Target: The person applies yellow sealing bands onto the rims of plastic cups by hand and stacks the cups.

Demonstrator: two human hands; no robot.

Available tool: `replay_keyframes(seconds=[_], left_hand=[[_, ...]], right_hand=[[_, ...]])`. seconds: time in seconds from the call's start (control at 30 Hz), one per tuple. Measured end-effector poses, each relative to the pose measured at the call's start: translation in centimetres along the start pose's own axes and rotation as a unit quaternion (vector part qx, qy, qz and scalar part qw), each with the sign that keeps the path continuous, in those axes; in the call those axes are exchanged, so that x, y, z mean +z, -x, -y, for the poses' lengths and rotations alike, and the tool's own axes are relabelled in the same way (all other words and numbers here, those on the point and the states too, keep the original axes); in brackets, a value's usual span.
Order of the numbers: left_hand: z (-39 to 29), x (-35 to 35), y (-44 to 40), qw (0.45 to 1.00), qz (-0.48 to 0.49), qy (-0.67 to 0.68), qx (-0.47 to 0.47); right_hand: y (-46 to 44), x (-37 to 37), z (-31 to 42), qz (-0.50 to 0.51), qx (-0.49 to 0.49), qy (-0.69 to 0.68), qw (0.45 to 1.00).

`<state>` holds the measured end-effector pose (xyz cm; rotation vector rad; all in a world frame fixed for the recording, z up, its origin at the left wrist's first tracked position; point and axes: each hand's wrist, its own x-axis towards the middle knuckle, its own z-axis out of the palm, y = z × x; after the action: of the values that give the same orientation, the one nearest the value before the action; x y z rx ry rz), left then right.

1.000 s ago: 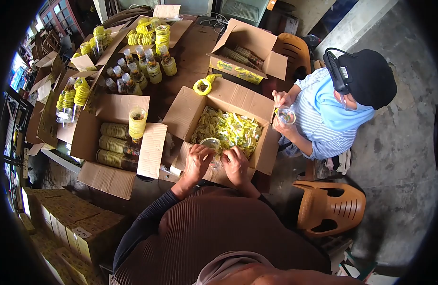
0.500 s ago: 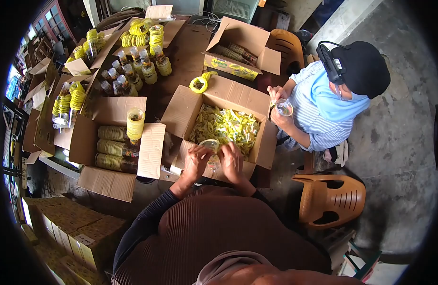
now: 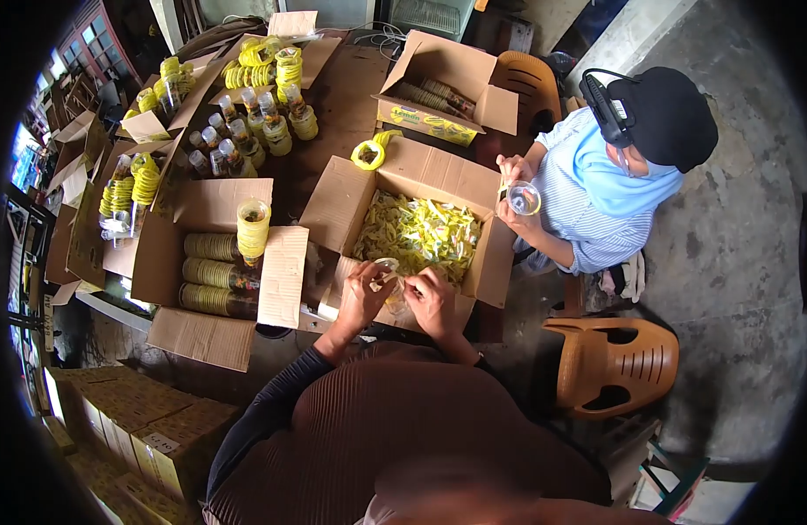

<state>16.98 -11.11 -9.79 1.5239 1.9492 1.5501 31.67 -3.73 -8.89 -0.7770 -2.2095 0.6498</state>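
My left hand (image 3: pixel 361 296) is closed around a clear plastic cup (image 3: pixel 396 303), held over the near edge of an open cardboard box (image 3: pixel 325 206). My right hand (image 3: pixel 431 302) is at the cup's other side, its fingers pinched close to the rim; what they hold is too small to make out. Small yellow and clear packets (image 3: pixel 418 229) fill the box beyond my hands. A ring of yellow strip (image 3: pixel 368 156) rests on the box's far left flap.
To the left, an open box (image 3: pixel 198 332) holds rows of stacked cups (image 3: pixel 209 271), with an upright stack (image 3: pixel 253 229) by its flap. Several cup stacks (image 3: pixel 233 144) stand farther back. At right, a co-worker (image 3: pixel 587 192) holds a clear cup near an orange chair (image 3: pixel 609 366).
My hands have shifted slightly, with the right fingers turned inward toward the cup. The cup looks more tilted and more covered by my fingers. The co-worker's hands have hardly moved.
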Motion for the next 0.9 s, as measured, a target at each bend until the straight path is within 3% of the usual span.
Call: replay_keyframes(seconds=[0.23,0.47,0.53,0.6,0.7,0.9], left_hand=[[-0.5,0.9,-0.4,0.998,-0.024,-0.028,0.041],[-1.3,1.9,-0.3,0.999,-0.011,-0.033,0.018],[-2.6,2.0,-0.1,0.999,0.04,0.025,-0.017],[-2.6,2.4,-0.1,0.999,0.037,0.035,-0.016],[-1.8,2.2,-0.9,0.999,0.025,-0.031,-0.014],[-1.7,2.7,-1.1,1.0,-0.004,-0.025,-0.005]], right_hand=[[-0.2,-0.5,0.6,-0.03,-0.056,0.071,0.995],[-0.2,-0.2,-0.8,-0.028,-0.046,0.084,0.995],[-0.9,-0.2,-2.6,-0.029,-0.005,0.105,0.994],[-1.4,0.0,-3.9,-0.067,0.06,0.008,0.996],[-1.8,-1.5,-3.4,-0.054,0.054,0.024,0.997],[-0.9,-2.3,-1.6,-0.017,-0.014,0.019,1.0]])
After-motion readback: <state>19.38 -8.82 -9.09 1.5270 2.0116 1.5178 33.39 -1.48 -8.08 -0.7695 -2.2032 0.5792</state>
